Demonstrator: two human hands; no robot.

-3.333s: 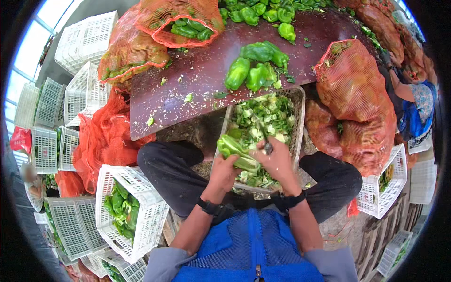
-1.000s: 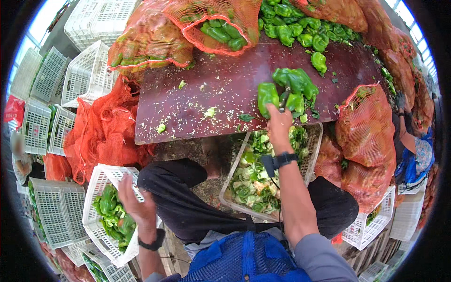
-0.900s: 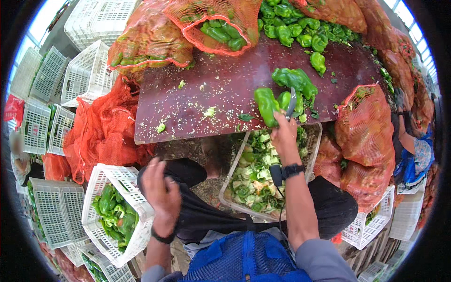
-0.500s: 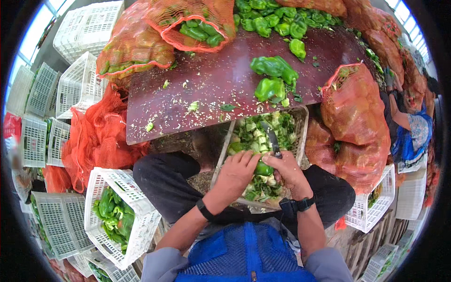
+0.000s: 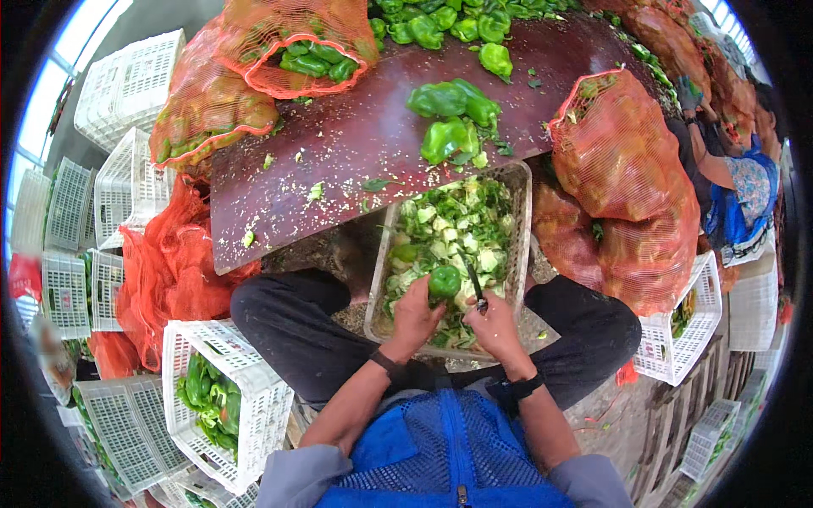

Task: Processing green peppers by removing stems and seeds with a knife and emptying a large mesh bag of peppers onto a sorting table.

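Between my knees stands a pale plastic crate (image 5: 373,292) filled with cut green pepper cores and scraps (image 5: 423,222). Above its near half, my left hand (image 5: 415,315) is closed round a whole green bell pepper (image 5: 444,283). My right hand (image 5: 494,326) grips a small knife (image 5: 472,275) with a dark curved blade that points away from me over the scraps. Blade and pepper are close side by side; I cannot tell if they touch. Just beyond the crate, a few green peppers (image 5: 446,140) lie on the dark red tabletop (image 5: 356,140).
Red mesh sacks of peppers (image 5: 622,161) stand at the right, more (image 5: 212,102) at the far left. A white crate of peppers (image 5: 254,406) sits by my left knee, near crumpled red netting (image 5: 174,271). At the far right, another person (image 5: 720,169) works among sacks.
My hands have parted slightly and come nearer to me. The knife has come away from the pepper's top, where both hands were gathered. The whole view has shifted a little.
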